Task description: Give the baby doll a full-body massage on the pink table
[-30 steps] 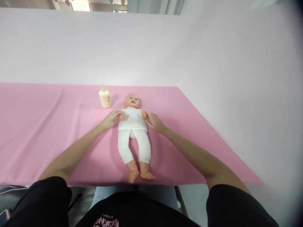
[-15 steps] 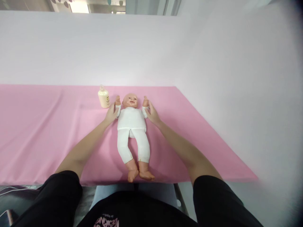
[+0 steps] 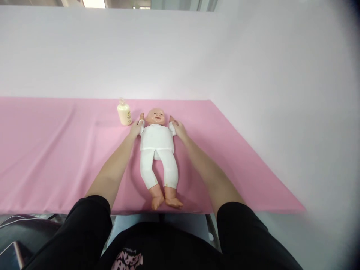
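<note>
A baby doll (image 3: 156, 138) with a white cloth body lies face up, its bare feet toward me and both arms bent up beside its head. My left hand (image 3: 136, 128) is closed around the doll's forearm on the left side of the view. On the other side, my right hand (image 3: 179, 129) grips the doll's other forearm, fingers over the white sleeve near the wrist. A cream-coloured pump bottle (image 3: 124, 113) stands upright just beyond my left hand, apart from it.
Pink cloth (image 3: 56, 150) covers the table, which meets a white wall (image 3: 112, 56) at the back and right. A grey chair-like seat (image 3: 185, 221) is under the front edge. At lower left lie a phone (image 3: 11, 257) and a white cable (image 3: 17, 218).
Both hands have closed more around the doll's forearms, and the doll's hands have turned slightly inward toward its head. My elbows have drawn inward. The view has tilted down slightly.
</note>
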`<state>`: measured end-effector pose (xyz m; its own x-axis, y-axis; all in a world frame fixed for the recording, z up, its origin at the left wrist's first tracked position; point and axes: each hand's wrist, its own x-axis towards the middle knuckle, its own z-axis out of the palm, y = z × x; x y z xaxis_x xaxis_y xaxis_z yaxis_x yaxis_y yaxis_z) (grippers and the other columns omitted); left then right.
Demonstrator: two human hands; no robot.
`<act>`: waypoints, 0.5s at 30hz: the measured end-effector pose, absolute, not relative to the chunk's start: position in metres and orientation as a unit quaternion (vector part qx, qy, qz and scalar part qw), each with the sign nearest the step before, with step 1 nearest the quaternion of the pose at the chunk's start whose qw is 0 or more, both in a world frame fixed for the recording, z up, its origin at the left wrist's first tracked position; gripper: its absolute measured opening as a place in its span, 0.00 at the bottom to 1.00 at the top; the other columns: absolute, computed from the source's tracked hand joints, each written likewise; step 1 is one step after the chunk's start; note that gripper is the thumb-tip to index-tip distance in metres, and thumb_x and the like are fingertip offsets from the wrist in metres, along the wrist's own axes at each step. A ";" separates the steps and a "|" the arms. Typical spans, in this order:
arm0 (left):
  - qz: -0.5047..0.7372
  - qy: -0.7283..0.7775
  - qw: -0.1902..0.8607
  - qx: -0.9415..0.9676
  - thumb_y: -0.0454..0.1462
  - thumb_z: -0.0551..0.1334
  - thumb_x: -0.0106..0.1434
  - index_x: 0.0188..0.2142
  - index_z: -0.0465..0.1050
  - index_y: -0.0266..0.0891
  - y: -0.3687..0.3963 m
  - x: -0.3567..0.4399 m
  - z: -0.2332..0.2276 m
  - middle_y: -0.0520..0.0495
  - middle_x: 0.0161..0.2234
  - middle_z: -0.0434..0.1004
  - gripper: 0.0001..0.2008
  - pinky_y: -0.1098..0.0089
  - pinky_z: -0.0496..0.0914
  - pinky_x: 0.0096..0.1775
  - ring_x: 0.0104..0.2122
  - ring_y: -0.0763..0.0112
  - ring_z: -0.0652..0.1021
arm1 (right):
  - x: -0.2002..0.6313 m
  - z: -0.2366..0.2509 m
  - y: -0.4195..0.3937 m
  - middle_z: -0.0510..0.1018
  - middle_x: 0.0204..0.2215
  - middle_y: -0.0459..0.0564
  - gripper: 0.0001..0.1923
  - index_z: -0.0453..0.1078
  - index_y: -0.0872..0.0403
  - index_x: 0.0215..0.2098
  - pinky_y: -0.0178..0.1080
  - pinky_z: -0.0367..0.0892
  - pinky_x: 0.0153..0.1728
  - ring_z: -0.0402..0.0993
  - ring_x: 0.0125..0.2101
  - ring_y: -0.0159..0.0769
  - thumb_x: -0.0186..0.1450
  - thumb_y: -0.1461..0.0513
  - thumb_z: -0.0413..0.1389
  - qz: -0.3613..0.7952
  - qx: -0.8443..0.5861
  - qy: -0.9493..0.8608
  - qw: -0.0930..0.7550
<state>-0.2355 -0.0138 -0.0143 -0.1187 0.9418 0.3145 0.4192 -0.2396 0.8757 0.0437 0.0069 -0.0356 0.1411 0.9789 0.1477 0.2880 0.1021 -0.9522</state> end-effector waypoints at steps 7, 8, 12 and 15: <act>0.485 0.474 0.172 0.714 0.49 0.59 0.68 0.60 0.66 0.36 -0.081 -0.263 -0.017 0.34 0.57 0.76 0.27 0.51 0.69 0.59 0.56 0.52 0.76 | 0.069 -0.029 -0.070 0.70 0.64 0.61 0.39 0.58 0.52 0.67 0.54 0.66 0.64 0.71 0.62 0.49 0.66 0.41 0.56 0.262 -0.414 -0.699 0.521; 0.458 0.455 0.129 0.753 0.48 0.59 0.67 0.60 0.67 0.37 -0.096 -0.269 -0.019 0.34 0.57 0.76 0.26 0.50 0.68 0.60 0.57 0.51 0.76 | 0.075 -0.030 -0.085 0.72 0.63 0.60 0.36 0.59 0.50 0.67 0.55 0.65 0.65 0.70 0.62 0.49 0.67 0.43 0.55 0.221 -0.409 -0.726 0.507; 0.349 0.363 0.023 0.864 0.44 0.62 0.65 0.59 0.70 0.39 -0.132 -0.284 -0.023 0.34 0.59 0.75 0.24 0.48 0.65 0.62 0.61 0.49 0.74 | 0.093 -0.039 -0.121 0.76 0.59 0.56 0.26 0.65 0.47 0.64 0.58 0.64 0.64 0.72 0.60 0.53 0.70 0.50 0.53 0.106 -0.381 -0.824 0.406; 0.325 0.377 0.007 0.867 0.44 0.59 0.67 0.61 0.68 0.39 -0.135 -0.285 -0.022 0.33 0.60 0.74 0.25 0.47 0.65 0.62 0.62 0.49 0.73 | 0.096 -0.041 -0.124 0.75 0.60 0.56 0.25 0.65 0.47 0.63 0.58 0.64 0.64 0.71 0.60 0.53 0.70 0.51 0.52 0.086 -0.378 -0.838 0.383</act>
